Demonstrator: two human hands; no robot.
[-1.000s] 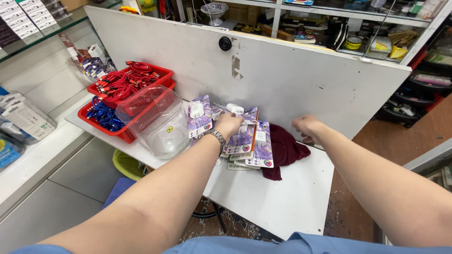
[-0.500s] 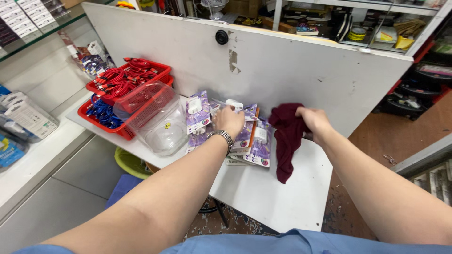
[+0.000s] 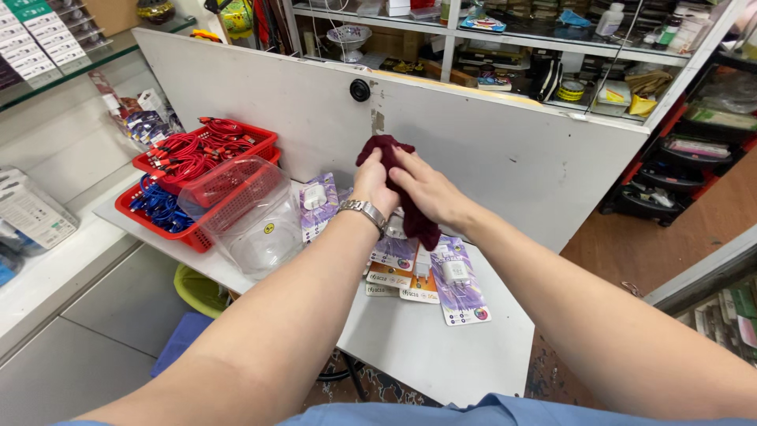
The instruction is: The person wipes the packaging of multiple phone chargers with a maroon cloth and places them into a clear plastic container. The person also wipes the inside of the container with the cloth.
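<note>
Both of my hands hold a dark maroon cloth point(image 3: 382, 150) lifted above the white table point(image 3: 441, 347). My left hand point(image 3: 373, 183), with a metal watch on the wrist, grips its left side. My right hand point(image 3: 426, 188) presses over the cloth from the right, and its tail hangs down below my palms. Under the hands lie several purple blister packs with white chargers point(image 3: 456, 276), spread flat on the table.
A clear plastic tub point(image 3: 256, 217) lies tilted against red baskets point(image 3: 201, 170) of red and blue cables at the left. A white board point(image 3: 489, 150) stands behind the table, with cluttered shelves beyond. A yellow-green bin point(image 3: 197, 288) sits below the table's left edge.
My right hand lifted the maroon cloth off the table and carried it left. My left hand left the packs and rose to join it on the cloth.
</note>
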